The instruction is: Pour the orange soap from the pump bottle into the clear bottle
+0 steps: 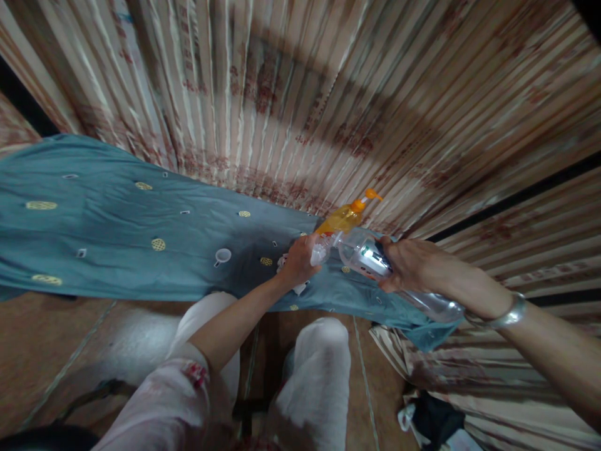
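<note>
My right hand [404, 262] is wrapped round a large clear plastic bottle [359, 247] with a shiny label, tipped so that its neck points left. Closed about a small clear plastic container [321, 252], my left hand [301, 258] keeps it against the big bottle's mouth. I cannot tell whether liquid is passing between them. Just behind stands a yellow pump bottle [342, 219] with an orange pump head, its lower part hidden. Something white and crumpled [300, 288] lies under my left hand. To the left, a small round white piece [223, 255] rests on the cloth.
A blue-green cloth with yellow pineapple prints [113, 232] covers the long narrow table. Pleated patterned curtains [282, 113] hang close behind it and on the right. Dark bars [516, 197] cross the right side. Dark and white items [436, 419] lie on the floor at lower right.
</note>
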Motion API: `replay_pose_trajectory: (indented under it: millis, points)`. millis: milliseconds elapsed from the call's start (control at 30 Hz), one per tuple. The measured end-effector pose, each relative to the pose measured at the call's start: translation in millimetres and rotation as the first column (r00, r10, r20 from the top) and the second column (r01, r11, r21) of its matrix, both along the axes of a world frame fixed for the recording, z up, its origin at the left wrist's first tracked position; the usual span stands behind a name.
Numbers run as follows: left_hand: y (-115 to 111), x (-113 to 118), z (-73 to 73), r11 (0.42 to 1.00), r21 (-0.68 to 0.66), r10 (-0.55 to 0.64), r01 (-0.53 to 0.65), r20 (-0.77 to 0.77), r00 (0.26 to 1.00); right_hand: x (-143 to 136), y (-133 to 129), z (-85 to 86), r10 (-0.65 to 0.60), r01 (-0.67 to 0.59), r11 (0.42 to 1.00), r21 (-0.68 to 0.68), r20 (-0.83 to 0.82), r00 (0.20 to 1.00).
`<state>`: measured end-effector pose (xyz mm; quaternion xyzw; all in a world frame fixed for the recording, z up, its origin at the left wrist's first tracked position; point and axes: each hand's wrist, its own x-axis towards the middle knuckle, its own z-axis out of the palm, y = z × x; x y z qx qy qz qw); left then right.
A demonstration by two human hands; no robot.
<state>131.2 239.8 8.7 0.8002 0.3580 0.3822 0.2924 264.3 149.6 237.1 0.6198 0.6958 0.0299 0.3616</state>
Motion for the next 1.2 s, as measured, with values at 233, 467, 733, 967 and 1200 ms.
replay_pose_trajectory:
  millis: [233,467,733,967,1200]
  points:
    - [0,2,-1.9,1.000,0.007,0.011,-0.011,0.023,1.000,13,3,-9.1,0.026,-0.025,0.999,0.034,-0.013,1.000]
    - [1,1,-1.7,1.000,0.010,0.006,-0.006,0.019,1.000,1,0,-1.4,0.023,-0.023,0.999,0.025,-0.015,1.000]
    - [0,1,1.8,1.000,-0.001,-0.003,0.003,0.013,1.000,-3,-2,2.1,0.040,-0.041,0.999,0.023,0.010,0.999]
    - [-1,1,2.8,1.000,0.004,-0.004,0.004,-0.002,1.000,-4,-2,3.5,0.038,-0.039,0.999,0.028,0.006,0.999]
    - [0,0,0.1,1.000,-0.003,-0.009,0.009,-0.006,1.000,3,2,-3.7,0.000,-0.001,0.999,0.046,0.031,1.000]
